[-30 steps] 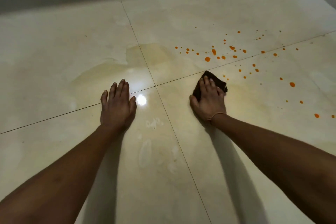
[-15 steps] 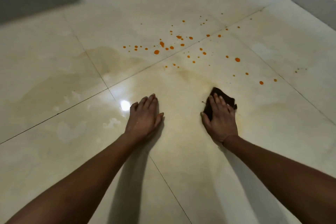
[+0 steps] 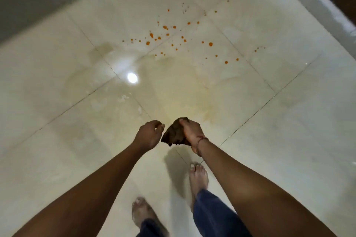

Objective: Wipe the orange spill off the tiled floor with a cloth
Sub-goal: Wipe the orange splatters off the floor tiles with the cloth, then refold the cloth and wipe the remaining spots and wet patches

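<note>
— Right hand (image 3: 189, 131)?
— Closed around the cloth (image 3: 174, 134), a dark brown wad bunched in the fist and held up off the tiled floor (image 3: 289, 140). Thin red thread tied at that wrist.

— And the left hand (image 3: 149, 133)?
— Just beside the cloth, fingers curled loosely, thumb and fingertips close to the wad's near edge. Touching it or not: cannot tell. Nothing gripped, though.

— Where on the floor, the orange spill (image 3: 179, 38)?
— Toward the far side, well apart from both hands. Scattered as many small orange drops across a grout line, thickest near the middle of the far tiles, a few stragglers off to the right. Not yet wiped.

— Anything between the drops and the hands?
— A broad yellowish smear (image 3: 185, 86) spread over the tile joint, wet-looking, with a round bright reflection of a lamp (image 3: 132, 78) to its left.

— Lower down?
— Two bare feet flat on the tiles, the right foot (image 3: 198, 179) ahead, the left foot (image 3: 142, 215) nearer the bottom edge and blurred. Dark blue trouser cuffs above both.

— Corners?
— Grey mat (image 3: 28, 0) at the far left corner; a pale skirting and dark strip along the far right corner.
</note>
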Available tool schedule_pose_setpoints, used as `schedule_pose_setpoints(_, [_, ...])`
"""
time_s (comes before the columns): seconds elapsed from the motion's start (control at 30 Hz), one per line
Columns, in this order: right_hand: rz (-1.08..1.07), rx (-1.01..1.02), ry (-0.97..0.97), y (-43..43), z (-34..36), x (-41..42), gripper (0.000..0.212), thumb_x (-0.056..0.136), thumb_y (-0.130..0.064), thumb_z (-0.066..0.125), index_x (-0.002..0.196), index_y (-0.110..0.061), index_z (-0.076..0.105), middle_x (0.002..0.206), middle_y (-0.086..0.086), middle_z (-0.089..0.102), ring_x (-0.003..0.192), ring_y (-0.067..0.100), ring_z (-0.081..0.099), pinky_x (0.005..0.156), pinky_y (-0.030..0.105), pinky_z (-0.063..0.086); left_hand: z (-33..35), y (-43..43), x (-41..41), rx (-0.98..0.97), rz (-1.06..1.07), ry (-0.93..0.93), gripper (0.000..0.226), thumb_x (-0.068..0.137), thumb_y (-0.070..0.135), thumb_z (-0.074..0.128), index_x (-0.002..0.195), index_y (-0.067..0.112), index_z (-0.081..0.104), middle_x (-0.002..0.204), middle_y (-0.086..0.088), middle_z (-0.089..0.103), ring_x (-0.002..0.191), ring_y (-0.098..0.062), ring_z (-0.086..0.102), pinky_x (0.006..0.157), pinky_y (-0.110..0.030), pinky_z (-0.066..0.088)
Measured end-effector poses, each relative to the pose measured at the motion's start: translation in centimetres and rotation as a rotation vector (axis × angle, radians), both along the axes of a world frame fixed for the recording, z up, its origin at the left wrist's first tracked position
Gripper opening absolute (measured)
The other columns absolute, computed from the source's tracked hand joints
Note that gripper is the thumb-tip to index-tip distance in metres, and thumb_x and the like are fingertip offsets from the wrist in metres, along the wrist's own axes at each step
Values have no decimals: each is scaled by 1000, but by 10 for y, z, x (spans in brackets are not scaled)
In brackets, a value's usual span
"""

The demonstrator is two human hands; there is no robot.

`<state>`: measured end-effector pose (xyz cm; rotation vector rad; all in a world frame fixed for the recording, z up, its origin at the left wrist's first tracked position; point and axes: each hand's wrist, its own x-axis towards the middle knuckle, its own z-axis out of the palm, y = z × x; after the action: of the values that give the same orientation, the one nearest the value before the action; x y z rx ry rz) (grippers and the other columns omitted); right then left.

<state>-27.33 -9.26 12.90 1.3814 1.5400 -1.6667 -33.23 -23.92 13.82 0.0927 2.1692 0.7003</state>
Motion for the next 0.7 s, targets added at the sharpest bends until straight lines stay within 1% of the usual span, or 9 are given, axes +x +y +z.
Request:
schedule_pose_setpoints(0.07, [-69,-120,25,3,76,-4,24,93,-26,54,88,-11,73,93,19,74,72,33,70,60,40,59,67,3,0,71,194,-147,34,98,36,48,108,8,65,113,-11,67,109,-30,59,86,-33,43])
schedule_pose_setpoints(0.1, [-69,-171,36,10,115,-4,25,92,-27,54,85,-13,73,89,16,74,68,30,70,55,35,56,104,6,1,120,304,-240,35,97,40,50,106,9,64,111,-10,67,108,-29,60,82,-33,45])
schedule_pose_setpoints(0.17, [-41,-258,77,28,191,-5,26,92,-29,52,87,-13,72,87,12,73,69,27,69,57,31,55,180,16,1,201,445,-427,38,94,46,53,108,13,63,109,-6,67,106,-27,63,78,-33,47])
schedule_pose_setpoints(0.23, [-4,-307,121,52,263,-8,29,93,-31,50,91,-12,71,88,12,73,71,26,70,63,31,56,252,26,3,297,471,-507,38,92,45,58,111,13,64,107,-6,71,101,-24,66,83,-34,51])
schedule_pose_setpoints(0.37, [66,-336,230,102,379,-7,36,94,-30,48,108,-7,72,107,17,72,98,32,68,89,45,54,376,61,14,502,600,-438,23,88,32,66,103,16,70,99,-2,75,91,-14,67,76,-28,51])
schedule_pose_setpoints(0.4, [101,-310,265,117,402,-10,33,95,-32,50,106,-11,73,105,14,73,99,31,68,90,46,53,400,75,12,539,640,-390,20,88,30,65,101,16,71,98,-2,76,91,-14,68,75,-28,52])
schedule_pose_setpoints(0.5, [242,-273,333,157,450,-14,17,92,-33,63,103,-23,72,101,3,72,97,22,68,83,42,57,450,118,13,637,790,-308,23,91,21,61,110,11,68,106,-9,74,101,-23,69,86,-37,55])
schedule_pose_setpoints(0.57, [390,-195,370,182,473,-24,31,89,-19,70,119,-17,63,113,9,69,101,23,67,84,40,58,473,144,16,684,847,-293,26,92,20,59,115,9,66,109,-12,72,104,-26,68,92,-42,53])
schedule_pose_setpoints(0.7, [414,-97,416,239,524,-53,32,91,-2,62,122,-7,56,98,15,67,78,21,66,59,27,55,514,190,7,691,899,-268,16,90,26,63,104,21,67,89,1,72,81,-18,62,69,-29,47])
